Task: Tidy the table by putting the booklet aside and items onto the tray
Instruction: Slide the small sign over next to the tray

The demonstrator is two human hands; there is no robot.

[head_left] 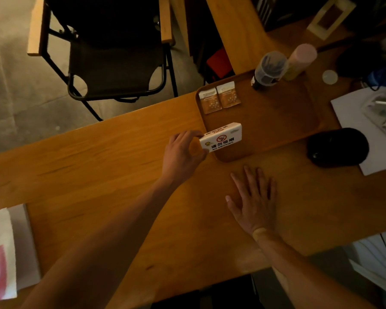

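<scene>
Wooden table: left hand holds sign over tray.

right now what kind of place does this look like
Probably a cafe or shared lounge, though I can't be sure: a "no smoking" sign in the left hand, sachets and bottles on a wooden serving tray, plus a folding chair.

Left hand pinching closed, right hand flat, fingers spread

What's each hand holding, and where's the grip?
Left hand pinches the no-smoking sign by its left end, at the tray's near corner. Right hand lies flat, holding nothing.
</scene>
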